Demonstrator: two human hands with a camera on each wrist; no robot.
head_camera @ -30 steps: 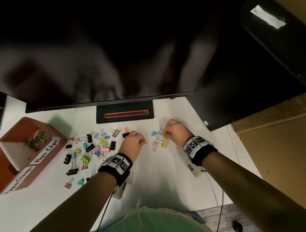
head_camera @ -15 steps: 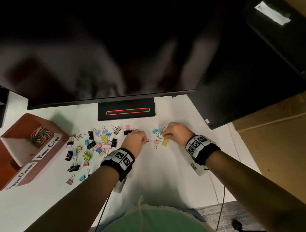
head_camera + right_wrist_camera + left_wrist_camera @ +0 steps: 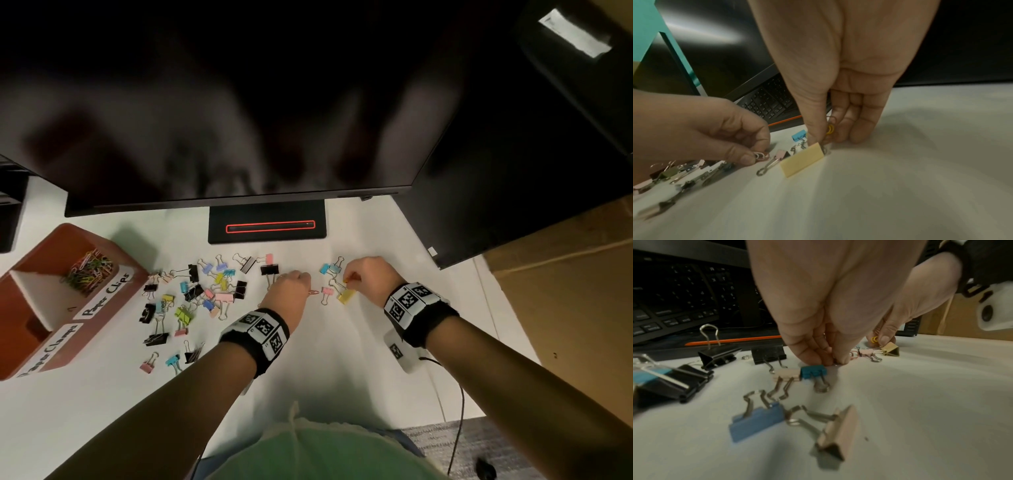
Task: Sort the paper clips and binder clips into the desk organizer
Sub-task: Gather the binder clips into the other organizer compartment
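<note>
My left hand (image 3: 291, 286) pinches paper clips at its fingertips, a pink paper clip (image 3: 313, 292) sticking out; in the right wrist view the same left hand (image 3: 748, 155) holds pale paper clips (image 3: 761, 156) low over the white desk (image 3: 342, 359). My right hand (image 3: 363, 277) pinches a yellow paper clip (image 3: 830, 129) between thumb and fingers, just above a yellow binder clip (image 3: 346, 296) and a pink binder clip (image 3: 327, 292). Several coloured and black binder clips (image 3: 191, 294) lie scattered left of my left hand. The red-brown desk organizer (image 3: 113, 305) at far left holds paper clips (image 3: 89, 270) in its labelled back compartment.
A large dark monitor with its stand base (image 3: 267, 226) overhangs the back of the desk. A keyboard (image 3: 674, 301) lies under it. A black box (image 3: 513, 171) stands at the right, with cardboard (image 3: 565, 291) beyond the desk edge. A cable (image 3: 459, 411) trails from my right wrist.
Both hands stay in nearly the same spots. The right hand has raised the yellow paper clip slightly off the desk; the left keeps pinching its clips.
</note>
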